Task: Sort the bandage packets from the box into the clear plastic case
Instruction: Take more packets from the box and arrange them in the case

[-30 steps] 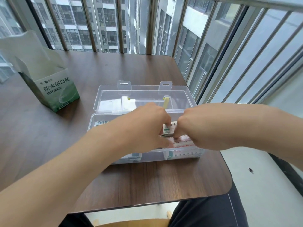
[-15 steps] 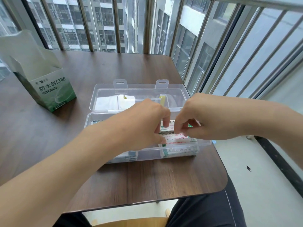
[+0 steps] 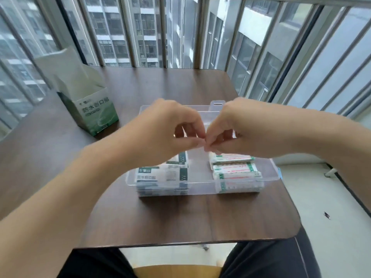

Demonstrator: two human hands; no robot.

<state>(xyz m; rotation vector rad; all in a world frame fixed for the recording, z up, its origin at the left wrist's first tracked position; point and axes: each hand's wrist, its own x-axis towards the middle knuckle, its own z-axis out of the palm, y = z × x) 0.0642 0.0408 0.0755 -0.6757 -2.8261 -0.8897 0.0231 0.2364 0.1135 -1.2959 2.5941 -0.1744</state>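
The clear plastic case (image 3: pixel 200 183) stands open near the table's front right. Green-and-white bandage packets (image 3: pixel 160 175) are stacked in its left part, and red-printed packets (image 3: pixel 236 173) in its right part. My left hand (image 3: pixel 166 129) and right hand (image 3: pixel 236 129) hover above the back of the case with fingers curled. Their fingertips meet over the middle. The blur hides whether they pinch anything. The green bandage box (image 3: pixel 90 109) stands open at the back left.
The case's lid (image 3: pixel 217 102) shows behind my hands. The brown table (image 3: pixel 160 217) ends just right of the case and close in front of it. Window bars run behind and to the right.
Both hands have lifted out of the case's right part, and their fingertips now meet above its middle. The packets they were pressing lie in the case.
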